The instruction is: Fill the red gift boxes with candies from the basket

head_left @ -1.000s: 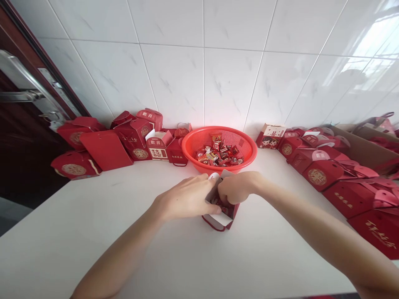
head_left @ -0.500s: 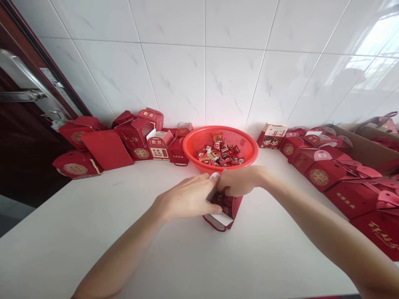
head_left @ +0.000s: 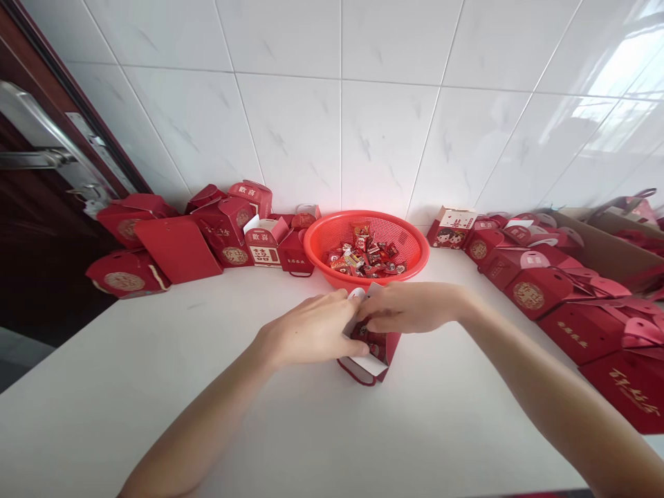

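Note:
A small red candy box (head_left: 393,353) stands on the table with its top flaps up. Several wrapped candies (head_left: 374,340) lie inside. My left hand (head_left: 314,328) is closed on the box's left wall, thumb along the near rim. Over the opening is my right hand (head_left: 409,308), its fingers stretched toward the far flap and slightly apart, with nothing visible between them; the fingertips are partly hidden. Just behind the box, a red plastic basket (head_left: 419,257) holds a heap of wrapped candies (head_left: 366,256).
Red gift boxes (head_left: 179,250) cluster at the back left. More closed red boxes (head_left: 550,283) line the right side, beside a cardboard carton (head_left: 596,238). A tiled wall (head_left: 290,131) rises behind the white table (head_left: 171,360); a door with a metal handle (head_left: 31,160) is at left.
My right hand has lifted slightly out of the box and shifted right, its bent fingers now straighter. My left hand and the box have stayed in place.

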The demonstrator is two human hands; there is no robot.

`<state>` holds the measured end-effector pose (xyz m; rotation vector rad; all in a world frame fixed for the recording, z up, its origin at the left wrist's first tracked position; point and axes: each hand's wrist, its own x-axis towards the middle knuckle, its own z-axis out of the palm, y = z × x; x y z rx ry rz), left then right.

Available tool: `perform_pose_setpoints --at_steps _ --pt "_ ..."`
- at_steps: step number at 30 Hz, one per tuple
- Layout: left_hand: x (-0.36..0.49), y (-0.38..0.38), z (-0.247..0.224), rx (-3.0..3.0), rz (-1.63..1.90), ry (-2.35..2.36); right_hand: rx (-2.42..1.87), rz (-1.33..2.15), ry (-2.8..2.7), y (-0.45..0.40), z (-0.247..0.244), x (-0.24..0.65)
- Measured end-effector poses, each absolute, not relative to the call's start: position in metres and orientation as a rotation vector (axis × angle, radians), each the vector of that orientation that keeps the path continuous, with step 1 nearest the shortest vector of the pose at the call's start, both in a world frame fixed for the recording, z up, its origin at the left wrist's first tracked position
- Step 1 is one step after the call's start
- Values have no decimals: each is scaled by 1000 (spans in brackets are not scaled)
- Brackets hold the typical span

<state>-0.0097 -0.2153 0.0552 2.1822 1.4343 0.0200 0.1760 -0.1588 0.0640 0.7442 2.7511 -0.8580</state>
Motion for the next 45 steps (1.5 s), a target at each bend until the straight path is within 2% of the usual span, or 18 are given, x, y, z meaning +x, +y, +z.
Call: perform_pose_setpoints --at_steps 3,7,12,20,25,31,38,45 --pt "-9 -215 56 2197 6 1437 826 -1140 3037 -171 65 208" --pt "-8 -216 56 2201 26 1447 1327 -1095 3363 -189 35 230" --pt "-12 -214 55 2171 -14 1487 1291 -1018 3407 -202 -5 230" --pt "-27 -204 53 2229 -43 1418 1779 -1410 3457 -198 -36 230" --pt "-20 -200 44 2273 8 1447 1731 -1728 3442 -195 -55 228" --pt "-5 -201 34 2186 138 1555 1577 -1875 3304 -199 -58 232" --pt "-3 -200 31 2189 212 1561 1450 -1560 3403 -198 -59 232" --pt "-1 -196 23 2233 69 1518 1452 -1523 3442 -200 -57 230"
